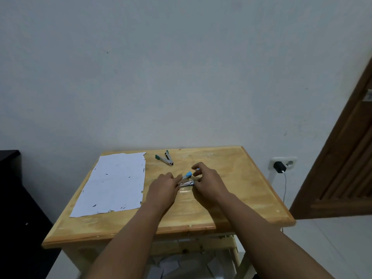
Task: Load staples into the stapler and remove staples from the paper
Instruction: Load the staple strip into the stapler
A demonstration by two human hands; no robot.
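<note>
A plain pale wall (181, 67) backs a small wooden table (231, 198), with a brown door (346, 168) off to the right and a black charger (279, 167) plugged into a wall socket (290, 162) beside it. On the left part of the tabletop lies a white sheet of paper (112, 184), its right edge ragged and its face dotted with small dark marks. Near the far edge, just right of the paper, a green-handled stapler (165, 158) lies hinged wide open, touched by nobody.

Towards the middle of the table both hands meet over a second, blue-handled stapler (187, 179). The left hand (163, 188) lies against its left end, fingers closed on the metal body. The right hand (209, 182) grips it from the right, thumb and fingers pinched around the body and the raised blue tip. Whether any staples sit inside is too small to tell.
</note>
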